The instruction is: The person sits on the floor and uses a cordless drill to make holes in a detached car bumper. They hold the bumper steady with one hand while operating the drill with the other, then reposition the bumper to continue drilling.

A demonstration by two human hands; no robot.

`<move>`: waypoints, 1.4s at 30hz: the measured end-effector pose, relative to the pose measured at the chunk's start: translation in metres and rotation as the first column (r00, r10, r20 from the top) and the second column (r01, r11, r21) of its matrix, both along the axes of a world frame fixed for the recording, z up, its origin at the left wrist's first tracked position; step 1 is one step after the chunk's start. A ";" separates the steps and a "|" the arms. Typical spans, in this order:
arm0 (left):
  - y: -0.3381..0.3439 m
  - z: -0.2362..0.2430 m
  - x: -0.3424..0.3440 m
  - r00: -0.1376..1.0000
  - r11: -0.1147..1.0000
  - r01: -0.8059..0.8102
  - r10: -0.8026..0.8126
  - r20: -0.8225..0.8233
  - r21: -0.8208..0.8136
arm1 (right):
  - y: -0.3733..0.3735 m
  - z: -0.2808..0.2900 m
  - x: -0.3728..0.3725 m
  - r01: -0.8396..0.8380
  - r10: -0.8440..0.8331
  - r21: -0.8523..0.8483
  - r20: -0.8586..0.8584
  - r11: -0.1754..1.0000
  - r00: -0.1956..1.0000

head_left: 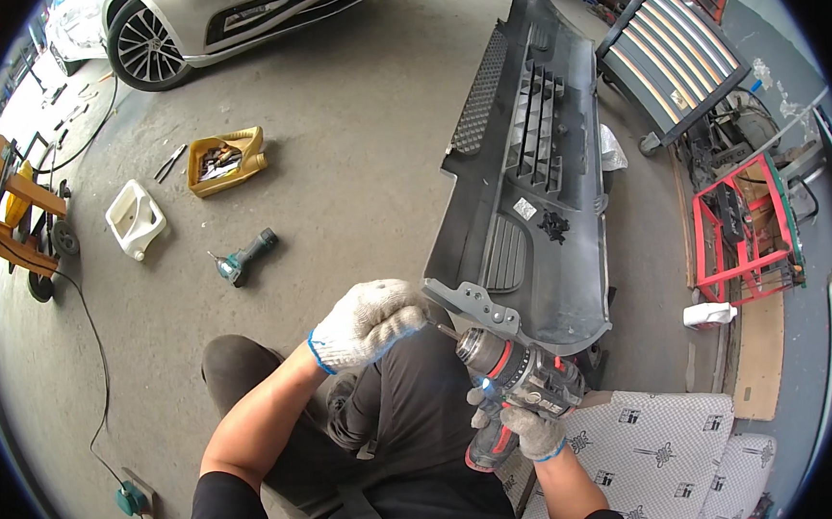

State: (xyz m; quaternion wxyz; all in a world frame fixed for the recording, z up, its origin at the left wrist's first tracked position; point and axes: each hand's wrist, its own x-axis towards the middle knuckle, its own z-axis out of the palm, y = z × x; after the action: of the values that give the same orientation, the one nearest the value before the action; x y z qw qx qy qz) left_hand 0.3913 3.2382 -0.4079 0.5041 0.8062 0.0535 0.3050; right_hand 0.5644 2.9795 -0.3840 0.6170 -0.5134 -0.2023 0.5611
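My right hand (pixel 534 431), in a white knit glove with a blue cuff, is wrapped round the handle of a black and red cordless drill (pixel 526 377). The drill's thin bit points up and left toward my left hand (pixel 370 322), gloved the same way. Those left fingers are closed beside the bit's tip, and whatever they hold is hidden. Just above the drill's chuck is a grey bracket (pixel 477 305) with holes, its left end close to my left fingertips. Behind it stretches a long dark grey car bumper (pixel 570 249) with grille openings.
A teal power tool (pixel 244 258), a yellow cut-open jug (pixel 229 184) of small parts, a white cut-open jug (pixel 135 221) and pliers (pixel 171 163) lie on the floor. A white car (pixel 255 20) stands beyond. At right are a red frame (pixel 744 235) and a patterned pad (pixel 642 456).
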 end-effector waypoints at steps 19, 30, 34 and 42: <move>-0.019 0.008 0.004 0.997 0.848 -0.013 -0.033 -0.076 -0.530 | -0.004 -0.005 0.002 -0.014 0.015 -0.018 0.052 1.000 0.999; -0.028 -0.010 0.005 0.995 0.582 0.046 -0.098 -0.013 -0.812 | -0.023 -0.036 0.013 -0.269 0.277 -0.067 0.297 0.961 0.914; -0.031 -0.011 0.011 0.994 0.557 0.071 -0.109 0.012 -0.827 | -0.032 -0.040 0.010 -0.173 0.179 0.139 -0.032 0.975 0.983; -0.067 -0.020 0.032 0.989 0.204 0.138 0.015 0.144 -0.969 | -0.065 -0.048 0.019 -0.065 0.166 -0.280 0.351 0.958 0.921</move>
State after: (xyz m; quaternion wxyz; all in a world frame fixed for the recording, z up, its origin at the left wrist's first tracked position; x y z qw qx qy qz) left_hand 0.4233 3.1707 -0.4282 0.9130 0.2897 0.1708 0.2311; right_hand 0.5832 2.9147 -0.4318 0.4595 -0.6746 -0.2691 0.5113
